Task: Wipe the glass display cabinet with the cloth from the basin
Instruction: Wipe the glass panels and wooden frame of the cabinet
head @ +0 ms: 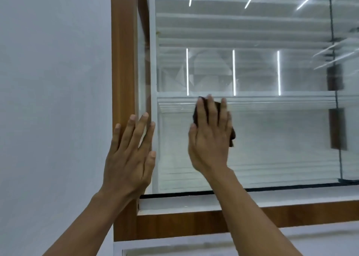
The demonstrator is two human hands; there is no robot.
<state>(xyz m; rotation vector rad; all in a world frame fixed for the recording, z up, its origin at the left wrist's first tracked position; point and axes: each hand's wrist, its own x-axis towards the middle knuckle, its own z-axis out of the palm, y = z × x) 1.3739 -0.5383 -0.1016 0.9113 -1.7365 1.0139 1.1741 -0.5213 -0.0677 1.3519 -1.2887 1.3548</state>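
Our left grip lies flat, fingers straight and spread, holding nothing. It presses on the wooden frame at the left edge of the cabinet, fingertips reaching the glass. Near it, our right grip is flat too, straight fingers pressing the dark cloth against the glass. The cloth shows between the fingers and past the palm. Behind the glass, a white shelf runs level with our right fingertips.

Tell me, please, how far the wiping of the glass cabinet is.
Done: the cloth is fetched. In hand: the right hand presses the cloth flat on the glass; the left hand rests at the wooden frame. Left: faint specks higher on the glass; how much is clean, I cannot tell.
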